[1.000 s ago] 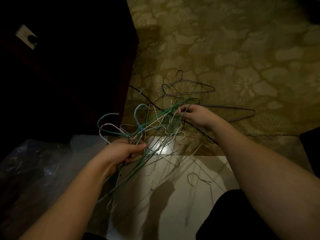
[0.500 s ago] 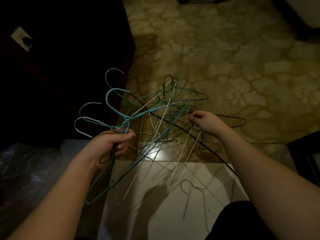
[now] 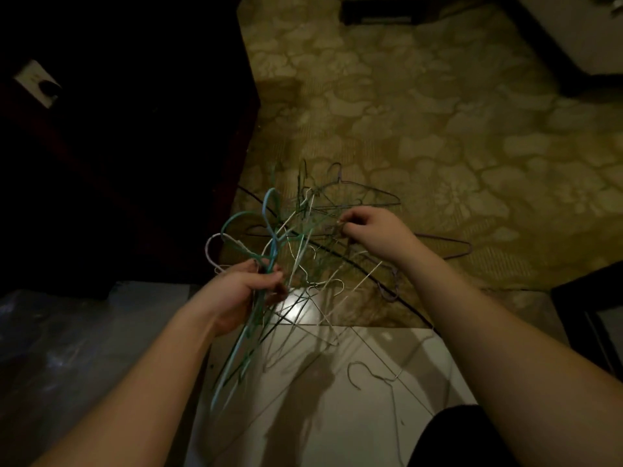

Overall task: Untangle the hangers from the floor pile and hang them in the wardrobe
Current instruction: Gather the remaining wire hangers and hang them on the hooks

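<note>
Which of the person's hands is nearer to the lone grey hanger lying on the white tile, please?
Left, though only slightly. The left hand, gripping a bundle of hangers, sits up and to the left of the grey hanger. The right hand, pinching wire in the pile, is farther up.

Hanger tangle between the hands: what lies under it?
Under the hanger tangle show patterned carpet, a black cable and glossy white floor with one loose hanger. Inside the left hand grip, the wires are covered.
</note>
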Demonstrator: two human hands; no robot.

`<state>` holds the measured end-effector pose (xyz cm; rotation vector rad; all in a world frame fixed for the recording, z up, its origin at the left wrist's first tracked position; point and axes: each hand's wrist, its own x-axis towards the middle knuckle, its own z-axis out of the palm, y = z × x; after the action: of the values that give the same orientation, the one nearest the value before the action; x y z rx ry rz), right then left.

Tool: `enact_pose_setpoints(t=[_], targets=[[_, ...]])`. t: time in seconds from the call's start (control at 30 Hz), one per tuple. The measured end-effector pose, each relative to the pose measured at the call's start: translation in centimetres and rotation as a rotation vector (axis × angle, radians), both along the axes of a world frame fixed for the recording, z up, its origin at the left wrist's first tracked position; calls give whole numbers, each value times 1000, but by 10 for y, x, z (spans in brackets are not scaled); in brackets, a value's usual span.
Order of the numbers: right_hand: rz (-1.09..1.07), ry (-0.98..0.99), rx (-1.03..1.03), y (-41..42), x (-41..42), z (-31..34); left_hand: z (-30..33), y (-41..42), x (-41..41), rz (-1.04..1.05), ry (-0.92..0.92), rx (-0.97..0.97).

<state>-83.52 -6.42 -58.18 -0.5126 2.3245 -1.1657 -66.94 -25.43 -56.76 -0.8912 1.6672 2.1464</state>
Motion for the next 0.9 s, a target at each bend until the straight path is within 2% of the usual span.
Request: enact_pose_setpoints(t=[0.2, 0.4, 0.5, 0.63, 0.8, 0.9], targets=[[76, 104, 41, -13, 1, 5, -3, 0, 1, -19, 32, 12], [189, 189, 309, -5, -10, -6, 1, -23, 2, 10, 115, 71], [203, 187, 365, -5, -14, -13, 9, -39, 3, 13, 174, 89], [81, 155, 330, -9, -20, -24, 17, -49, 10, 31, 258, 70], [77, 109, 324, -20, -23, -44, 22, -68, 26, -10, 362, 153], [-45, 162, 235, -28, -30, -48, 27, -76, 38, -33, 390, 168]])
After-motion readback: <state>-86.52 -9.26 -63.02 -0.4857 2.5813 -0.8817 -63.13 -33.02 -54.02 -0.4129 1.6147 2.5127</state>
